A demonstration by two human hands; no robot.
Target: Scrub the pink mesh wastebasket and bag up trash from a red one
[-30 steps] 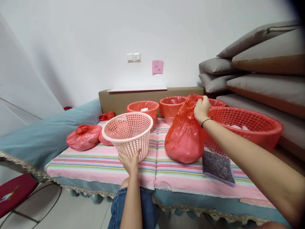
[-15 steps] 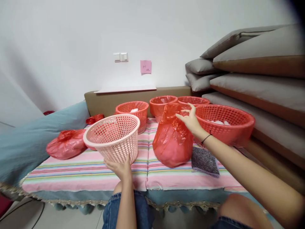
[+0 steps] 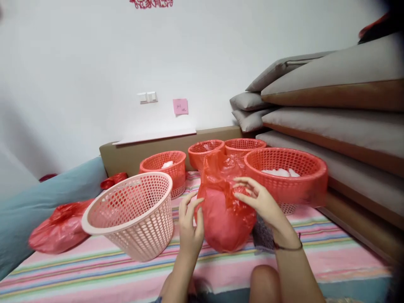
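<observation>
A filled red plastic bag (image 3: pixel 225 223) stands upright on the striped cloth, its loose top raised. Beside its left edge is my left hand (image 3: pixel 191 219), fingers apart and curved, holding nothing. My right hand (image 3: pixel 259 200) is at the bag's right side with its fingers spread; whether the fingertips touch the film is unclear. A pale pink basket (image 3: pixel 142 227), tilted slightly, sits left of my left hand, with nothing visible inside. A dark grey folded cloth (image 3: pixel 263 235) lies partly hidden behind my right hand and wrist.
Red baskets (image 3: pixel 285 185) stand behind the bag, two showing white items. Another filled red bag (image 3: pixel 59 231) lies at the left, near a small red bundle (image 3: pixel 113 181). Stacked grey cushions (image 3: pixel 334 122) rise at the right. The striped cloth (image 3: pixel 104 277) covers the seat.
My left hand has let go of the pale pink basket and moved right to the red bag. My right hand has moved lower along the bag. The view has shifted closer.
</observation>
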